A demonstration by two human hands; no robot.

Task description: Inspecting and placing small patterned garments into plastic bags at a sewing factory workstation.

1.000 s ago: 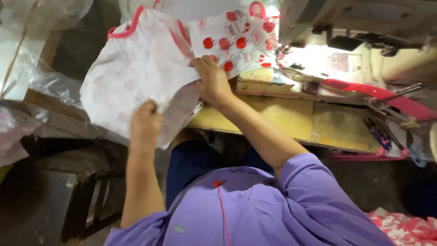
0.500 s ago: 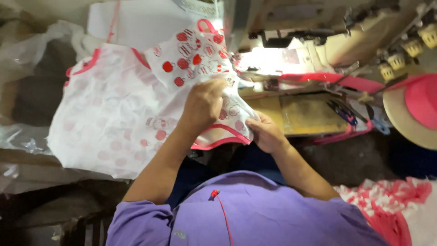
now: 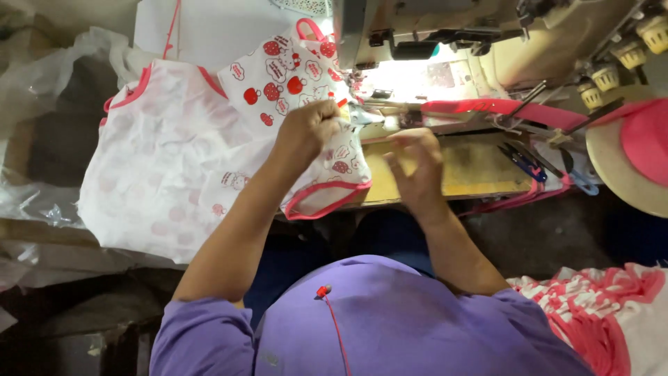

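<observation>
A white garment printed with red apples and edged in pink binding lies over the left side of the wooden sewing table. My left hand is closed on a fold of the garment, holding it close to the needle area of the sewing machine. Just to the right, my right hand hovers over the table with its fingers spread and nothing in it, near a strip of pink binding tape that runs into the machine.
Scissors with dark handles lie on the table's right part. A roll of pink tape sits at the far right. Clear plastic bags pile up on the left. Red-and-white striped fabric lies at lower right.
The garment has been pulled rightward toward the machine. My left hand rose to the needle area still gripping fabric. My right hand let go of the garment's edge and opened over the table.
</observation>
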